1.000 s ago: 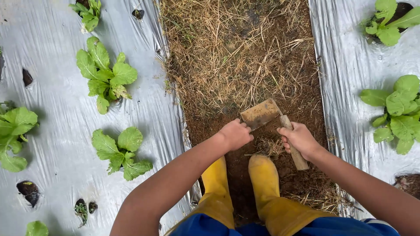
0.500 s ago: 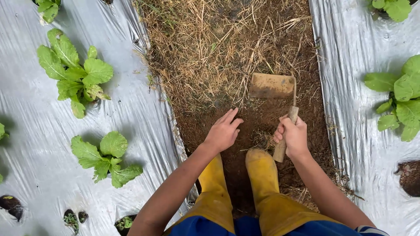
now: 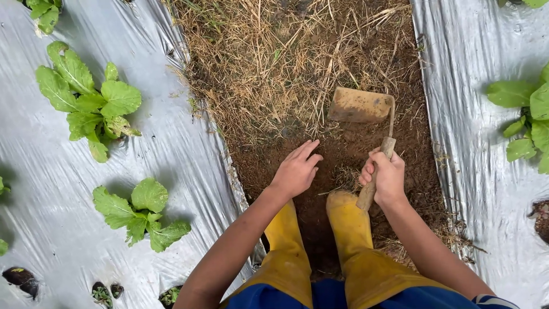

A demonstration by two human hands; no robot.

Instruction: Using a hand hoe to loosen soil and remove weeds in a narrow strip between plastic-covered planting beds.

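Left arm: bare, reaching from the near edge of the scene up toward the middle, elbow slightly bent.
Left hand [image 3: 295, 170]: held flat, palm down, fingers straight and close together, pointing far and a little right; it holds nothing.
Right arm: bare, coming from the near right corner, angled up and left toward the middle.
Right hand [image 3: 384, 177]: curled into a closed fist, knuckles toward the left, thumb side far.
Spacing: the two hands are near each other at the same depth, apart, not touching.
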